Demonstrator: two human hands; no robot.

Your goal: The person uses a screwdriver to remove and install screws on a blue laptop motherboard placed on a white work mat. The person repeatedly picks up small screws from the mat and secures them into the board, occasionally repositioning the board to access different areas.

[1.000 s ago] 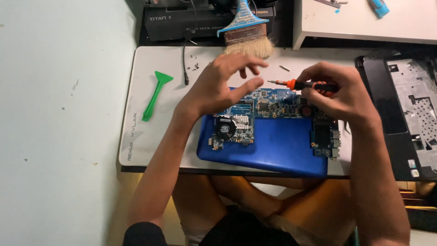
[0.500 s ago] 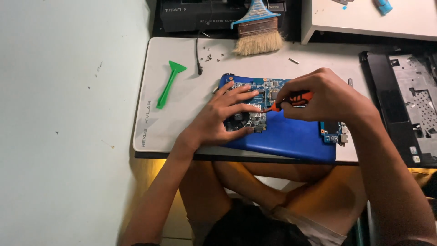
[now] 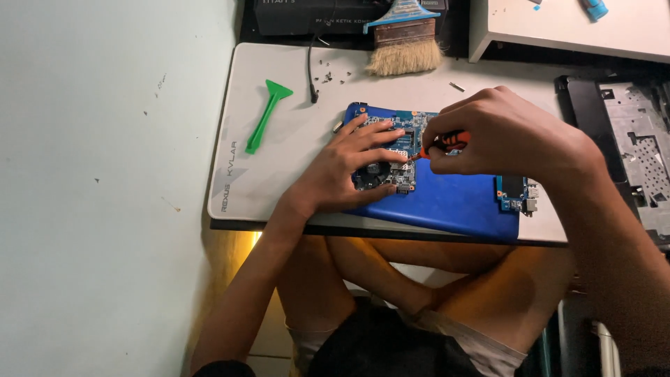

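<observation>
The left hand (image 3: 349, 171) lies flat on the circuit board (image 3: 391, 157). The right hand (image 3: 502, 136) grips a screwdriver (image 3: 440, 145); its tip could slip and scratch the board beside the fingers.

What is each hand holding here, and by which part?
The right hand grips a small screwdriver by its orange handle, tip down on the blue circuit board. The left hand holds nothing; it lies flat on that board.

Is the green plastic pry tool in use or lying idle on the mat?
Idle. The green pry tool lies flat on the white mat, clear of the left hand and right hand.
</observation>
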